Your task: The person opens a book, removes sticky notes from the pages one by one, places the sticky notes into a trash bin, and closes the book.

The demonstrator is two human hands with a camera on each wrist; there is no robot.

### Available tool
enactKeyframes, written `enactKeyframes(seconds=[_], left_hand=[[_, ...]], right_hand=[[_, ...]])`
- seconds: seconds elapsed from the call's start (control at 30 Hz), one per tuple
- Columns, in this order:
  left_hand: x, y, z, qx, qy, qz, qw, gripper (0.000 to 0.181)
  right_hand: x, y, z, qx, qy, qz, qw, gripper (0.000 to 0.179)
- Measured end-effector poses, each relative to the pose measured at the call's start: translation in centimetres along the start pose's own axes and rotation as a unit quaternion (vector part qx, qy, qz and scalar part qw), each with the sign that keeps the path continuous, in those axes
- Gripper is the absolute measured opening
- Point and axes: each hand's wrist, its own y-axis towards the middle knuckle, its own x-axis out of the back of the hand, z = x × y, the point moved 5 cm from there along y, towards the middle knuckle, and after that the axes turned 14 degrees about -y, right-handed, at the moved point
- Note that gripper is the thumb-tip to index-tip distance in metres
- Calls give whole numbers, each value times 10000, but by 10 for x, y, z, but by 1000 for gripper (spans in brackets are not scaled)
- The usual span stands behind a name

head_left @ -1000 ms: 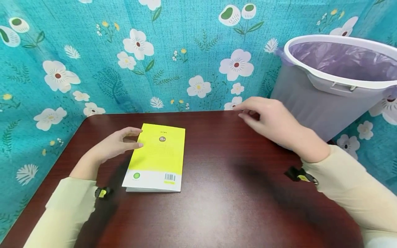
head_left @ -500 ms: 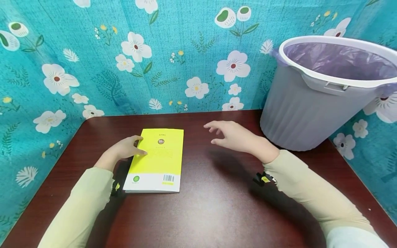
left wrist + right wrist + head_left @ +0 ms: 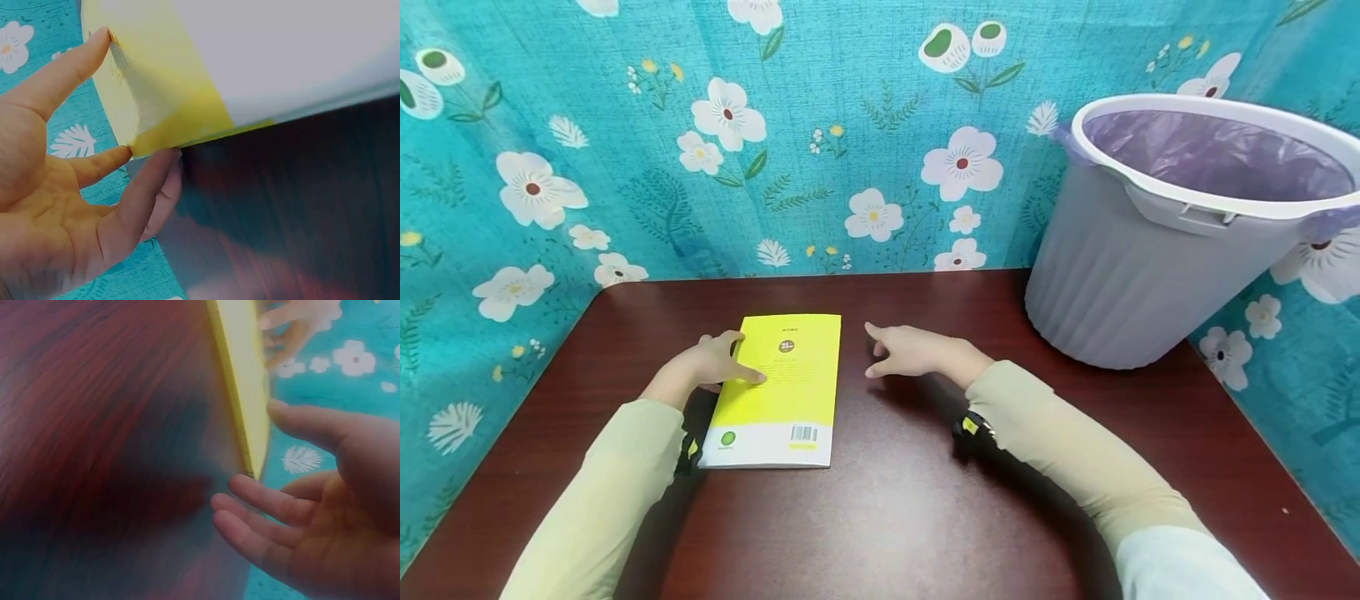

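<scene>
A book (image 3: 782, 392) with a yellow and white back cover lies flat on the dark table, left of the middle. My left hand (image 3: 703, 367) is at its left side, thumb over the cover and fingertips at the edge. In the left wrist view, the left hand's fingers (image 3: 147, 194) meet the book's edge (image 3: 206, 136) with thumb and fingers spread apart. My right hand (image 3: 917, 350) hovers just right of the book, apart from it, with fingers extended towards its right edge. In the right wrist view, nothing is between the right hand's thumb and fingers (image 3: 269, 506).
A grey bin (image 3: 1120, 258) with a white rim and a purple liner stands at the table's back right. A turquoise flowered cloth (image 3: 850, 125) hangs behind the table (image 3: 865, 517). Both forearms reach in from the front.
My right hand has moved left and down from beside the bin to near the book. My left hand has moved right, its thumb coming further over the cover. The book stays in place.
</scene>
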Motion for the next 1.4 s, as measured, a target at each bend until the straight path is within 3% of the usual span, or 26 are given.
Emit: enactKeyframes(seconds=[0.13,0.33,0.5,0.6,0.7,0.77,0.83,0.97,1.07,1.17,1.3,1.4], left_hand=[[-6,2,-6,-89,34,59,9999,110],[-21,4,-28,-379,225,56,9990,103],[-37,5,-39,-419,175,272,9986,106],[-48,4,-45,-397,184,312,9986,107],[-57,2,-52,-452,266,288,9982,107],[-61,1,-55,-510,317,301,9977,107],[-64,0,-56,-516,297,329,9977,108],[-66,0,-57,-507,256,401,9976,107],[-66,-1,-57,-462,318,389,9977,105],[-65,-1,-55,-423,376,384,9977,103],[-69,-2,-55,-609,546,417,9958,102],[-75,-4,-57,-870,706,432,9928,99]], right_hand=[[-3,11,3,-162,-220,145,9995,86],[0,7,-14,-577,-374,107,9976,82],[-9,9,-25,-832,-445,-8,9955,82],[-13,10,-27,-997,-188,-154,9947,82],[-15,9,-32,-1220,495,-364,9906,79],[-16,7,-36,-1329,1179,-512,9828,74],[-17,3,-38,-1368,1995,-622,9683,73],[-21,-5,-32,-1190,3769,-520,9171,91],[-26,-8,-24,-1099,4586,-304,8813,105],[-32,-8,-22,-1098,4750,-255,8727,93],[-36,-8,-26,-1149,4672,-220,8764,61],[-31,-14,-31,-1116,4550,-161,8833,54]])
